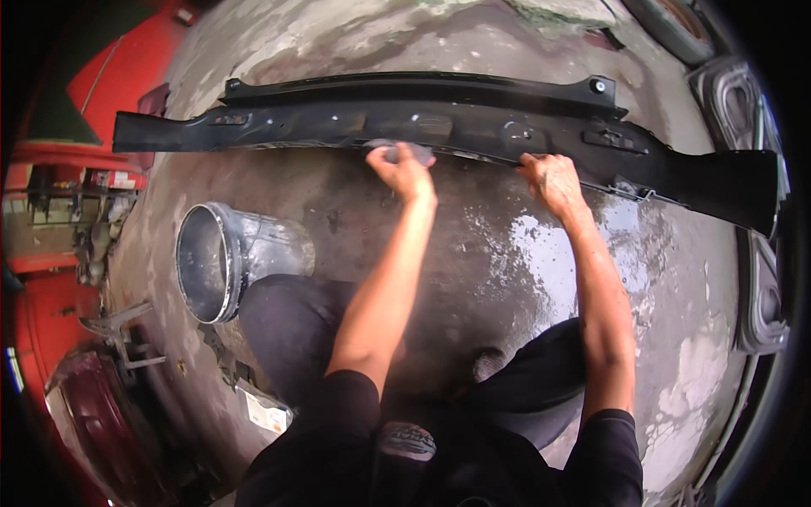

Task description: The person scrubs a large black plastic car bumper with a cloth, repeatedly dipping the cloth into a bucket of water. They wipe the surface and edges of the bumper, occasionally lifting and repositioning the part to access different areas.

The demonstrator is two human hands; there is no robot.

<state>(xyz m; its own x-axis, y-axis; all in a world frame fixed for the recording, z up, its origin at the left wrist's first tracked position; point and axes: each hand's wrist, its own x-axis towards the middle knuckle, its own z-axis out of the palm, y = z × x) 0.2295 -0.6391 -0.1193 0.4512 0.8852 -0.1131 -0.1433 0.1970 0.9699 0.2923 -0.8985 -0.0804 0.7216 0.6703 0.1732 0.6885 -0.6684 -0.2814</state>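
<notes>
A long black car bumper [285, 131] stretches across the floor before me, its right end nearer to me than its left. Pressed to its near edge, around the middle, is a thin grey pad [420, 154]. My left hand [405, 174] grips that pad with the thumb on top; its fingertips are partly hidden. To the right of it, my right hand [554, 180] clasps the same bumper edge, fingers curled over the rim. Round holes and a slotted bracket [614, 141] show on the bumper's surface.
A scuffed grey bucket [272, 237] stands by my left knee. Wet patches [548, 253] shine on the concrete floor. At the left are a red cabinet [47, 317] and a dark red body panel [104, 418]. Grey panels [760, 298] and a tyre [675, 28] line the right.
</notes>
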